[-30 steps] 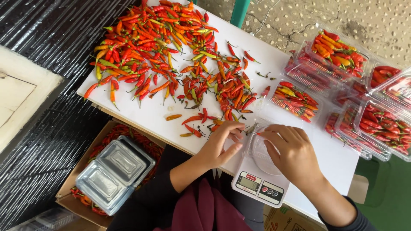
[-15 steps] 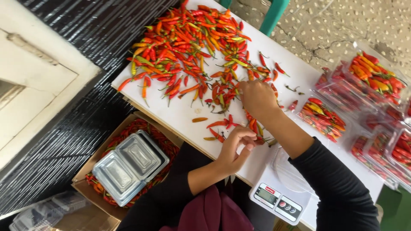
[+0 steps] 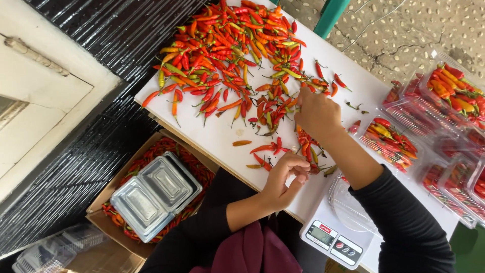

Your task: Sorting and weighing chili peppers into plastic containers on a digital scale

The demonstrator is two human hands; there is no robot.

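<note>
A big pile of red, orange and green chillies [image 3: 227, 55] covers the far half of the white table [image 3: 222, 139]. My right hand [image 3: 317, 115], in a black sleeve, rests on the pile's near edge with its fingers bent down among the chillies. What they grip is hidden. My left hand [image 3: 285, 179] is curled at the table's near edge and holds a small bunch of chillies [image 3: 309, 154]. A white digital scale [image 3: 333, 240] with an empty clear tray [image 3: 353, 205] on it stands just right of my left hand.
Clear trays filled with chillies [image 3: 391, 136] lie along the right side of the table. Below the table's left edge, a cardboard box [image 3: 98, 210] holds loose chillies and a stack of empty clear trays [image 3: 154, 194]. A teal post [image 3: 331, 15] stands behind the table.
My right hand left the scale and reached forward into the chilli pile. My left hand moved from the scale to the table's near edge.
</note>
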